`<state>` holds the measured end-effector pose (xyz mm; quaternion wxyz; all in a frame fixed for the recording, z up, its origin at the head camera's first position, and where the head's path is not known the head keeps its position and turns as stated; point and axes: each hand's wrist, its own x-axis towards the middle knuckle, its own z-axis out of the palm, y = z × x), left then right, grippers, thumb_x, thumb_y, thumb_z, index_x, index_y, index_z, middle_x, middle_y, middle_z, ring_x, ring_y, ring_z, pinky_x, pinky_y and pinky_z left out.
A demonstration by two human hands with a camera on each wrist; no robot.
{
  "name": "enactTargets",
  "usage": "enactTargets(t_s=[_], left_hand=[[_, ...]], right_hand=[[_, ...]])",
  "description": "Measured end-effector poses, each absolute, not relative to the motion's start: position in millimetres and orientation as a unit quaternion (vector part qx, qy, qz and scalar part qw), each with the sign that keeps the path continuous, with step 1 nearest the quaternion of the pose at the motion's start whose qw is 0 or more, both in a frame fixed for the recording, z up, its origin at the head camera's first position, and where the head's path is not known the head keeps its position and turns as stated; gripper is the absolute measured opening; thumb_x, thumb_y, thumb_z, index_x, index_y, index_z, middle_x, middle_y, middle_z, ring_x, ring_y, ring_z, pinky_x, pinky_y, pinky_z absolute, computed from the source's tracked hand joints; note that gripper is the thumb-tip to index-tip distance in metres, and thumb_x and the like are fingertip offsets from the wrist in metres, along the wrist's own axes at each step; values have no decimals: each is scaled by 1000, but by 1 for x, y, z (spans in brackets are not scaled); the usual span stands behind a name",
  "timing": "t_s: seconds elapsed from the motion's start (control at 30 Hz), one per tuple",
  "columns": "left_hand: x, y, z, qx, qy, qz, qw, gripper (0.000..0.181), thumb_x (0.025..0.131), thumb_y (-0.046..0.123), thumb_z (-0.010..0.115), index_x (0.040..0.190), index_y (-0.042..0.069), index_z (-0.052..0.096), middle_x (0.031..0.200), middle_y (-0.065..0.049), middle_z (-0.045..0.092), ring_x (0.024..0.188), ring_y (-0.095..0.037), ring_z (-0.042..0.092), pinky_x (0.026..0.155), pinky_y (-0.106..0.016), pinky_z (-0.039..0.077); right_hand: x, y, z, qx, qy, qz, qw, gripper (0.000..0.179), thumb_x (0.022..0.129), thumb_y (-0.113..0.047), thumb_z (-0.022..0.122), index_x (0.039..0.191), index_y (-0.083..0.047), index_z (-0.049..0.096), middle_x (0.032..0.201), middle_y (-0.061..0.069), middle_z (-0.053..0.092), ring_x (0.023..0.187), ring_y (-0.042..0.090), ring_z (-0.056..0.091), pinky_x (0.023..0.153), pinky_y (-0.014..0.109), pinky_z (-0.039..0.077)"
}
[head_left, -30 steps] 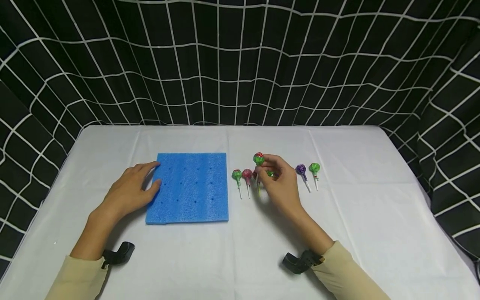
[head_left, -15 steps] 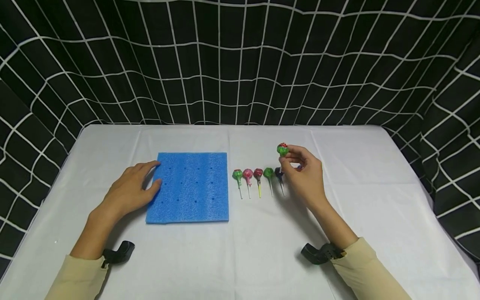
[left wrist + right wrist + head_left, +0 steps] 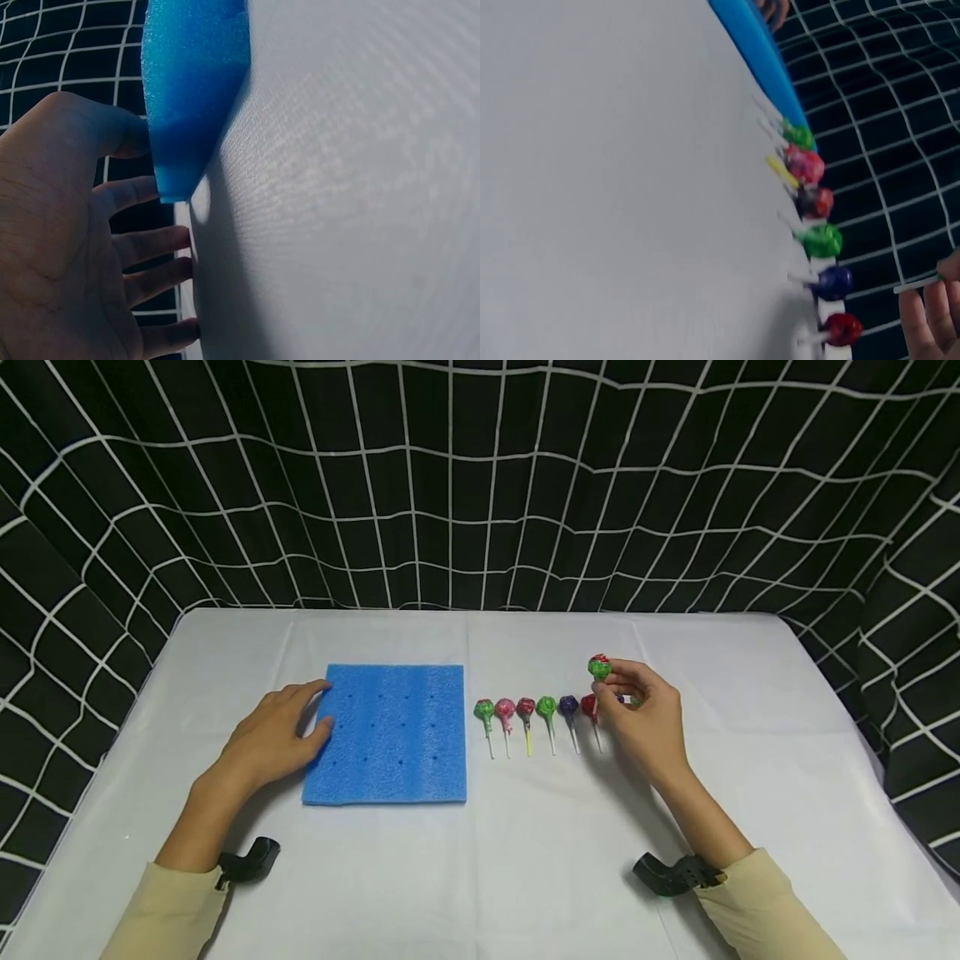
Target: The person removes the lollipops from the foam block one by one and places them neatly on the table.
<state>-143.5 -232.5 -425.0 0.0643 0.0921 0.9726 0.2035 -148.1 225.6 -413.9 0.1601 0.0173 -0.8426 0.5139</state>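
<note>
My right hand [image 3: 647, 720] pinches the stick of a lollipop [image 3: 599, 668] in a red and green wrapper, its round head up, above the right part of a lollipop row. Only its white stick shows in the right wrist view, between fingers and thumb. Below and left of that hand lie a red lollipop [image 3: 590, 707], a dark purple lollipop [image 3: 569, 707] and a green lollipop [image 3: 547, 707]. At the left edge of a blue foam board [image 3: 397, 735] with small holes, my left hand [image 3: 266, 739] rests with thumb and fingertips touching it.
Further left in the row are a lollipop with a yellow stick [image 3: 526, 708], a pink lollipop [image 3: 505, 710] and another green lollipop [image 3: 484, 710] beside the board. More lollipops are partly hidden behind my right hand. A white cloth [image 3: 525, 860] covers the table; a black grid curtain [image 3: 480, 485] rises behind.
My right hand has moved right along the row, carrying the red and green lollipop and uncovering lollipops it had hidden. My left hand stays at the board; the head view has shifted slightly.
</note>
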Motion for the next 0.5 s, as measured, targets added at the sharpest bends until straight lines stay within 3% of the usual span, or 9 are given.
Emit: enactTargets(t_s=[0.2, 0.5], left_hand=[[-144, -233, -425, 90, 974, 198, 68, 63, 106, 38, 53, 162, 12, 40, 165, -24, 43, 151, -50, 40, 116, -74, 39], [-145, -233, -425, 96, 972, 202, 69, 63, 106, 38, 54, 162, 12, 41, 166, -25, 42, 151, -50, 41, 116, -75, 39]], right_hand=[[-146, 245, -414, 9, -847, 505, 167, 29, 95, -7, 76, 123, -2, 74, 94, -19, 70, 84, -9, 67, 69, 6, 52], [-143, 272, -419, -30, -829, 530, 176, 31, 94, -2, 74, 125, 3, 71, 91, -21, 70, 83, -7, 68, 68, 7, 56]])
